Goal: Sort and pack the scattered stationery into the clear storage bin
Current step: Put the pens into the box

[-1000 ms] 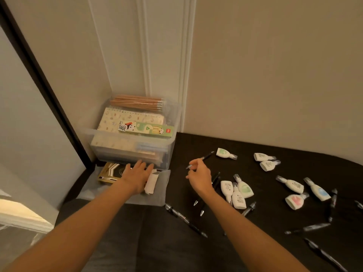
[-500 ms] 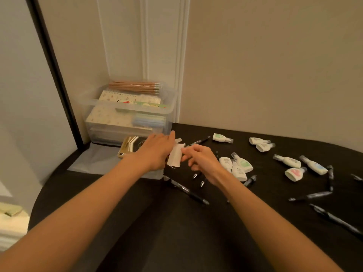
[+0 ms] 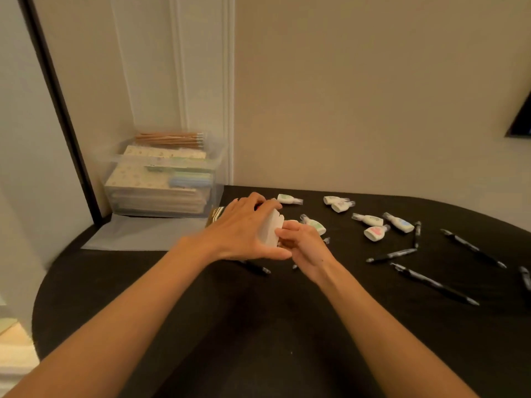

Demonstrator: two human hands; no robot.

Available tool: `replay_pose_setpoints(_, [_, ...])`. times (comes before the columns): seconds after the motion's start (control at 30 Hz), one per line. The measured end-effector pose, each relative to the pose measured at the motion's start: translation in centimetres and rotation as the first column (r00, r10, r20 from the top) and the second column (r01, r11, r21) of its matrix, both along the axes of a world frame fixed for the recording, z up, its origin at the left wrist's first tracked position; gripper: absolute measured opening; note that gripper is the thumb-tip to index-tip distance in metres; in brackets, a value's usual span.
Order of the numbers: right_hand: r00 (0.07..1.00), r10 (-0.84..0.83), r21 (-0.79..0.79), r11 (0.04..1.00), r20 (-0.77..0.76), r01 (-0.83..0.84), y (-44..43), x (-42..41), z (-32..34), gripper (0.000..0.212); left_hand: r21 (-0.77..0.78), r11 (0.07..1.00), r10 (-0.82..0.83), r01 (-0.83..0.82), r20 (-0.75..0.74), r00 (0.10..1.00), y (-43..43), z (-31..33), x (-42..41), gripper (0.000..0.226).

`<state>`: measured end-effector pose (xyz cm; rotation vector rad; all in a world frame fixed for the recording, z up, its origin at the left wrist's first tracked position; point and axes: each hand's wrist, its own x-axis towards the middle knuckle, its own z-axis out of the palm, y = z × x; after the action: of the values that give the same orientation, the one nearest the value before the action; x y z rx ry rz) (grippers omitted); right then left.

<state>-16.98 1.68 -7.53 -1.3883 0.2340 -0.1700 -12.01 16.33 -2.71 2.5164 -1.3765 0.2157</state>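
Note:
The clear storage bin (image 3: 211, 193) stands in the far left corner of the black table (image 3: 258, 326). It holds patterned notebooks and a bundle of wooden pencils (image 3: 169, 138). In front of it my left hand (image 3: 244, 228) grips a small box (image 3: 271, 229) with a gold-patterned side and a white end flap. My right hand (image 3: 306, 248) meets it from the right, fingertips pinched on the white flap. Several white correction tapes (image 3: 369, 220) and black pens (image 3: 392, 255) lie scattered to the right. One pen (image 3: 254, 267) lies under my left wrist.
A translucent lid (image 3: 138, 234) lies flat on the table before the bin. Walls close in behind and on the left, with a dark frame edge (image 3: 66, 116) beside the bin. The table's rounded rim (image 3: 43, 297) curves at the near left.
My left hand lifted the small box from the lid and carried it right. My right hand came to it and took its white flap. The view has tilted upward.

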Motion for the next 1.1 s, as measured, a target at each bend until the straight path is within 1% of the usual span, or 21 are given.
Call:
replay_pose_setpoints(0.07, [1.000,-0.018,0.001,1.000,-0.002,0.018,0.0,-0.2,-0.2,0.025,-0.003,0.999,0.041,-0.042,-0.055,0.998,-0.3,-0.2,0.0,0.077])
replay_pose_setpoints(0.13, [1.000,-0.004,0.024,1.000,-0.003,0.004,0.0,-0.3,-0.4,0.024,0.018,0.998,0.062,-0.061,-0.020,0.998,-0.4,-0.6,0.0,0.077])
replay_pose_setpoints(0.2, [1.000,0.012,0.032,0.999,-0.016,-0.011,-0.2,-0.1,-0.4,0.020,0.028,0.997,0.070,-0.070,0.009,0.998,-0.1,-1.0,0.3,0.085])
replay_pose_setpoints(0.23, [1.000,0.017,0.028,0.999,-0.019,-0.016,-0.2,0.1,-0.4,0.021,0.030,0.997,0.076,-0.076,0.009,0.997,0.1,-1.2,0.6,0.090])
replay_pose_setpoints(0.37, [0.997,0.070,0.048,0.996,0.031,-0.071,0.2,1.0,-0.2,0.023,0.011,0.996,0.090,-0.090,0.026,0.996,0.7,-1.2,1.2,0.099])
replay_pose_setpoints(0.47, [0.993,0.093,0.133,0.986,0.071,-0.102,0.7,1.8,-0.1,0.024,-0.019,0.994,0.112,-0.111,0.069,0.991,0.9,-0.8,1.8,0.097])
replay_pose_setpoints(0.57, [0.986,0.129,0.202,0.968,0.102,-0.148,1.0,2.3,0.1,0.025,-0.041,0.990,0.135,-0.131,0.091,0.987,1.0,-0.5,2.4,0.088])
replay_pose_setpoints(0.63, [0.988,0.087,0.288,0.950,0.124,-0.120,0.8,2.6,0.0,0.021,-0.083,0.985,0.158,-0.149,0.110,0.981,1.0,-0.5,2.9,0.083])
replay_pose_setpoints(0.67, [0.992,0.037,0.313,0.947,0.124,-0.074,0.6,3.0,-0.2,0.019,-0.118,0.979,0.180,-0.166,0.114,0.977,1.0,-0.5,3.2,0.082])
replay_pose_setpoints(0.7, [0.995,-0.016,0.280,0.960,0.101,-0.013,0.5,3.2,-0.5,0.019,-0.161,0.969,0.208,-0.188,0.117,0.971,1.0,-0.6,3.4,0.081])
replay_pose_setpoints(0.73, [0.997,-0.055,0.153,0.987,0.056,0.046,0.4,3.4,-0.7,0.019,-0.201,0.957,0.235,-0.209,0.118,0.965,1.0,-0.6,3.6,0.079])
replay_pose_setpoints(0.77, [0.998,-0.068,-0.065,0.996,-0.005,0.068,0.4,3.5,-1.0,0.019,-0.230,0.947,0.257,-0.226,0.113,0.960,1.0,-0.8,3.8,0.076])
replay_pose_setpoints(0.8, [0.996,-0.063,-0.313,0.949,-0.067,0.039,0.6,3.5,-1.4,0.018,-0.255,0.938,0.270,-0.236,0.106,0.957,0.9,-0.9,3.9,0.074])
replay_pose_setpoints(0.83, [0.993,-0.038,-0.508,0.861,-0.113,-0.024,0.8,3.7,-1.8,0.018,-0.275,0.931,0.275,-0.241,0.094,0.957,0.7,-1.1,4.1,0.073])
replay_pose_setpoints(0.87, [0.989,-0.001,-0.626,0.774,-0.149,-0.094,1.2,3.8,-2.3,0.017,-0.293,0.925,0.276,-0.242,0.081,0.958,0.5,-1.3,4.1,0.072])
replay_pose_setpoints(0.93, [0.971,0.067,-0.736,0.642,-0.228,-0.217,1.7,4.3,-3.0,0.021,-0.306,0.921,0.275,-0.241,0.072,0.959,-0.1,-1.8,4.4,0.072])
replay_pose_setpoints(1.0, [0.955,0.069,-0.790,0.547,-0.287,-0.277,2.4,4.6,-3.4,0.022,-0.295,0.925,0.273,-0.240,0.076,0.959,-0.5,-2.2,4.5,0.073])
replay_pose_setpoints(1.03, [0.950,0.065,-0.795,0.531,-0.307,-0.293,2.5,4.8,-3.5,0.022,-0.292,0.926,0.272,-0.239,0.078,0.959,-0.7,-2.4,4.6,0.074])
replay_pose_setpoints(1.1, [0.944,0.042,-0.789,0.538,-0.328,-0.298,2.1,5.0,-3.2,0.020,-0.300,0.925,0.272,-0.235,0.087,0.958,-1.1,-2.5,4.8,0.074])
